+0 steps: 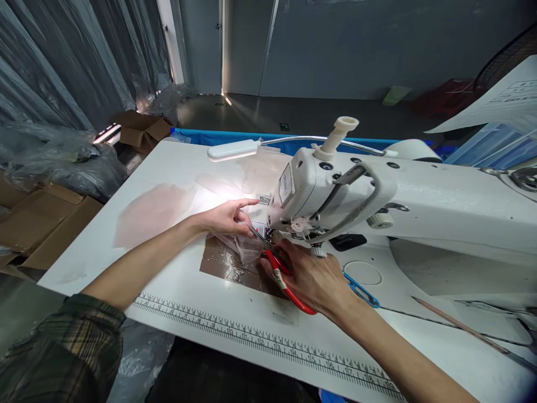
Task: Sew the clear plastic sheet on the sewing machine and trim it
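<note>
My left hand point(226, 217) is at the needle area of a white sewing machine point(419, 179). Its index finger stretches toward the machine head, while the thumb and other fingers pinch thin sheer fabric point(245, 249). My right hand point(314, 274) grips red-handled scissors point(279, 273), their blades pointing up and left to the fabric beside my left fingertips. Whether the blades are touching the cloth I cannot tell. More pale pink sheer fabric point(153, 215) spreads over the table to the left. Brown tape point(220, 263) covers a patch of tabletop under the hands.
A printed ruler point(251, 334) runs along the front edge of the white table point(176, 274). Blue thread snips point(363, 291) and a thin brown stick point(461, 324) lie to the right. A white lamp point(234, 150) hangs behind. Cardboard boxes point(54, 221) stand at left.
</note>
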The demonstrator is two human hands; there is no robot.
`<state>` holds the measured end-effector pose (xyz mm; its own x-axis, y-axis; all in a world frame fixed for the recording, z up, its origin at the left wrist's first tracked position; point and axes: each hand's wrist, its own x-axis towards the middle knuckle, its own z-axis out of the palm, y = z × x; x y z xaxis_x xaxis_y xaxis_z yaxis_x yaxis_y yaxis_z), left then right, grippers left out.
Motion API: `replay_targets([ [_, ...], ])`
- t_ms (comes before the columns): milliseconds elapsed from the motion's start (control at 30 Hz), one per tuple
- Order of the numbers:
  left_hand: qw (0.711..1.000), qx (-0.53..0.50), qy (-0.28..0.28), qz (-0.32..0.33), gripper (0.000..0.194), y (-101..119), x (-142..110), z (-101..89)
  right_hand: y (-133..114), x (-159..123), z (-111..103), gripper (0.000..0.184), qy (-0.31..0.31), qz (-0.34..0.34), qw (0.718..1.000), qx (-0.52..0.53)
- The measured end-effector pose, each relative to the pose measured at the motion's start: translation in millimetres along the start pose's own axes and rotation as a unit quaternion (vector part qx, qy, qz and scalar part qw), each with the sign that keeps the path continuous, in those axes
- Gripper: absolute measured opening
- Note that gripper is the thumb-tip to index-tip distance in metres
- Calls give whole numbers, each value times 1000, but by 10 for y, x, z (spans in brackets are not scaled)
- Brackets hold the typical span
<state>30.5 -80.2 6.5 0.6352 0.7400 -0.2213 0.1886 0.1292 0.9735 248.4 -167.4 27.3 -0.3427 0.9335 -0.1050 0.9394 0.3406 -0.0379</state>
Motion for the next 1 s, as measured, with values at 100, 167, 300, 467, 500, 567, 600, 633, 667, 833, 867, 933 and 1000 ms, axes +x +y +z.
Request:
replay_targets([
  [100,1000,9,-1,7,102,-12,-2,-4,3,-5,2,42,-2,0,1000,23],
  [167,1000,12,-9,13,102,-28,0,-10,5,-12,-3,40,-6,4,999,45],
  [300,999,17,-27,24,101,-51,2,-22,7,-19,-30,40,-37,14,997,61],
  [467,999,19,-26,22,100,-48,0,-27,4,8,-5,41,-31,-2,999,21],
  [500,999,17,-26,21,101,-47,0,-27,0,14,4,40,-20,-5,1000,17],
  [567,999,9,-32,21,102,-45,2,-22,-12,22,13,34,-2,-10,1000,16],
  [600,999,7,-35,21,102,-44,4,-16,-19,25,13,32,3,-12,1000,21],
  [633,999,6,-37,21,102,-44,6,-9,-25,28,9,30,4,-12,1000,28],
  [667,999,8,-37,19,101,-45,8,-1,-31,31,4,28,3,-12,999,35],
  [833,999,38,-24,22,99,-62,10,-33,-14,35,-22,30,14,5,1000,9],
  [867,998,47,-20,28,98,-66,7,-66,5,26,-22,33,12,14,1000,-5],
  [933,997,76,-13,33,100,-66,-4,-154,57,-10,-12,38,-8,33,999,-22],
  [1000,993,114,-13,31,103,-52,-18,-244,122,-69,12,40,-23,41,999,-18],
])
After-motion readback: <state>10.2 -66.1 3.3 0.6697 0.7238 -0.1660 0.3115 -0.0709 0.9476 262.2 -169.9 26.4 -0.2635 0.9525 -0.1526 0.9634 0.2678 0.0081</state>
